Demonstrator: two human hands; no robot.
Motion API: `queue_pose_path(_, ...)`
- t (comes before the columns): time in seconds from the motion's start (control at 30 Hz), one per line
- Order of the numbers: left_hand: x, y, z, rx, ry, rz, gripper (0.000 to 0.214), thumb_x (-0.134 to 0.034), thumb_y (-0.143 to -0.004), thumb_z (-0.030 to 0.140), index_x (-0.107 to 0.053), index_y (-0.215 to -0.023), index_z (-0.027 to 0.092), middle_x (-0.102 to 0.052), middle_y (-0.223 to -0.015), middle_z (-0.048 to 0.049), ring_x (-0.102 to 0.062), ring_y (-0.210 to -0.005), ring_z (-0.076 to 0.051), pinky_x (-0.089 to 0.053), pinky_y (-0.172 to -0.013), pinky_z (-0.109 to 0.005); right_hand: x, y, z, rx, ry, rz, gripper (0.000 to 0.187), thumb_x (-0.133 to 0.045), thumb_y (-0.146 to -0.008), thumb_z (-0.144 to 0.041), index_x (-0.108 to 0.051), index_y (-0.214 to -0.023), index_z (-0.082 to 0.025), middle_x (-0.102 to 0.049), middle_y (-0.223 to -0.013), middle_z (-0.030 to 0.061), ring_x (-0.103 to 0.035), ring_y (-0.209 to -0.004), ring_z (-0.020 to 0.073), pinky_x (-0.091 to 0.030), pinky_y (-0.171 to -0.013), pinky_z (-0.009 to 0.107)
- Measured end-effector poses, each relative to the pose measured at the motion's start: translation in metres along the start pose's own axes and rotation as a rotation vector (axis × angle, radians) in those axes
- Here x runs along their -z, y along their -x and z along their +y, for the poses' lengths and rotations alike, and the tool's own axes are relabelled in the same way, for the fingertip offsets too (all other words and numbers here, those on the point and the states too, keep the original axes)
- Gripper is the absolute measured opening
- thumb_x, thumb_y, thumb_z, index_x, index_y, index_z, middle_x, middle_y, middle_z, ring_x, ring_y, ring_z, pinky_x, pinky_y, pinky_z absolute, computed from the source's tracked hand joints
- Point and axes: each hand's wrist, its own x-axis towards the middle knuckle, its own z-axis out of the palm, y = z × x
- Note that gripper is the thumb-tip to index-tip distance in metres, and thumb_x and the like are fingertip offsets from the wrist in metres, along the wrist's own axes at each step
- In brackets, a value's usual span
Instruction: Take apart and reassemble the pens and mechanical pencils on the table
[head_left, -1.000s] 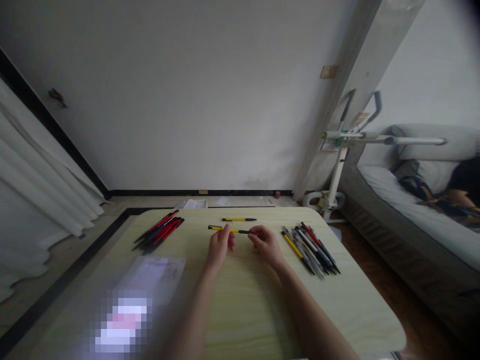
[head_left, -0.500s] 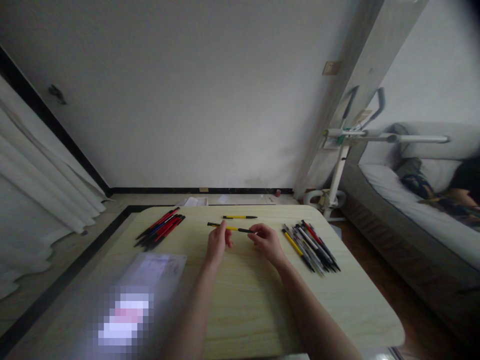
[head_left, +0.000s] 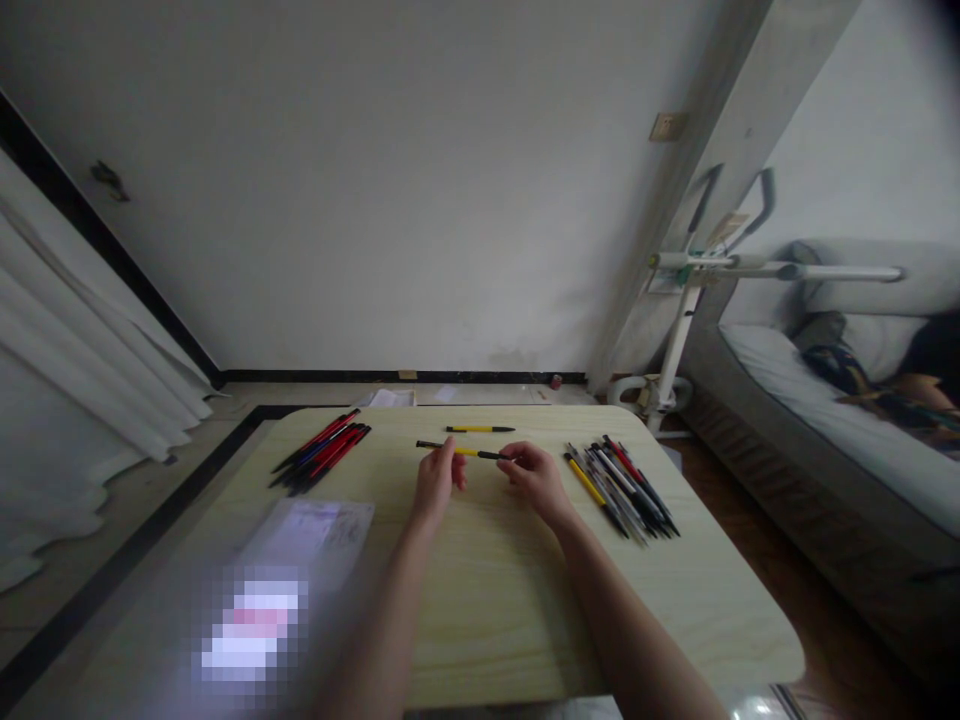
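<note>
A yellow-and-black pen [head_left: 469,452] is held level above the table by both of my hands. My left hand [head_left: 436,480] is closed round its left part, thumb on top. At its dark right end, my right hand [head_left: 534,474] pinches with the fingertips. Just beyond lies a second yellow pen [head_left: 480,429], flat on the table. To the right of my right hand, a spread bunch of pens [head_left: 622,490] shows yellow, clear, white, black and red barrels. A pile of red, blue and black pens [head_left: 322,452] rests at the far left.
The pens lie on a pale wooden table [head_left: 480,600]. A clear plastic sleeve [head_left: 337,530] is at the left, near a blurred bright patch. Beyond the table's right side stand a white exercise frame [head_left: 679,340] and a sofa [head_left: 780,400] with a person partly visible.
Both hands keep their hold on the yellow pen, with hardly any movement. The whole view has shifted slightly.
</note>
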Motion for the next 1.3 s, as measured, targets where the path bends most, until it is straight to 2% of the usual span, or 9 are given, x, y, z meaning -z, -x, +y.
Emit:
queue_pose_path(0.3, 0.0013, -0.0002, 0.0032, 0.054, -0.002, -0.059, 0.056, -0.032, -0.073, 0.061, -0.054, -0.056, 0.013, -0.05, -0.04, -0.0019, -0.046, -0.035, -0.011, -0.038, -0.041, -0.024, -0.0002, -0.0002, -0.002, -0.01, 0.014, 0.01, 0.021, -0.062, -0.063, -0.033, -0.057, -0.074, -0.016, -0.052, -0.058, -0.0021, -0.045, -0.046, 0.0079, -0.036, -0.041, 0.019)
queue_pose_path(0.7, 0.0023, -0.0023, -0.0029, 0.007, -0.006, -0.068, 0.05, -0.036, -0.074, 0.054, -0.055, -0.057, 0.012, -0.051, -0.044, -0.0021, -0.048, -0.038, -0.011, -0.038, -0.041, -0.023, -0.0004, -0.0005, -0.0018, -0.02, -0.008, 0.0, 0.019, -0.061, -0.064, -0.031, -0.057, -0.076, -0.016, -0.051, -0.057, -0.0036, -0.045, -0.047, 0.0076, -0.036, -0.042, 0.019)
queue_pose_path(0.93, 0.0011, -0.0013, 0.0018, 0.055, 0.025, -0.059, 0.056, -0.03, -0.073, 0.06, -0.055, -0.055, 0.012, -0.05, -0.043, -0.0029, -0.046, -0.037, -0.011, -0.036, -0.039, -0.024, -0.0012, 0.0012, -0.0064, -0.041, -0.009, -0.001, 0.02, -0.06, -0.064, -0.032, -0.057, -0.076, -0.016, -0.05, -0.057, -0.0036, -0.044, -0.046, 0.0073, -0.037, -0.041, 0.019)
queue_pose_path(1.17, 0.0012, -0.0014, 0.0009, 0.051, -0.02, -0.047, 0.048, -0.04, -0.072, 0.054, -0.056, -0.056, 0.012, -0.05, -0.043, -0.0024, -0.045, -0.037, -0.011, -0.038, -0.042, -0.023, -0.0004, 0.0006, -0.004, -0.027, -0.012, -0.003, 0.021, -0.06, -0.064, -0.034, -0.057, -0.075, -0.017, -0.051, -0.057, -0.0037, -0.045, -0.046, 0.0076, -0.037, -0.041, 0.019)
queue_pose_path(1.3, 0.0024, -0.002, 0.0002, 0.051, -0.005, -0.061, 0.05, -0.035, -0.074, 0.053, -0.056, -0.056, 0.012, -0.051, -0.044, -0.003, -0.046, -0.037, -0.011, -0.038, -0.041, -0.023, -0.0007, 0.001, -0.0047, -0.038, -0.005, -0.01, 0.02, -0.06, -0.065, -0.033, -0.057, -0.076, -0.017, -0.05, -0.056, -0.0042, -0.044, -0.045, 0.0074, -0.036, -0.041, 0.019)
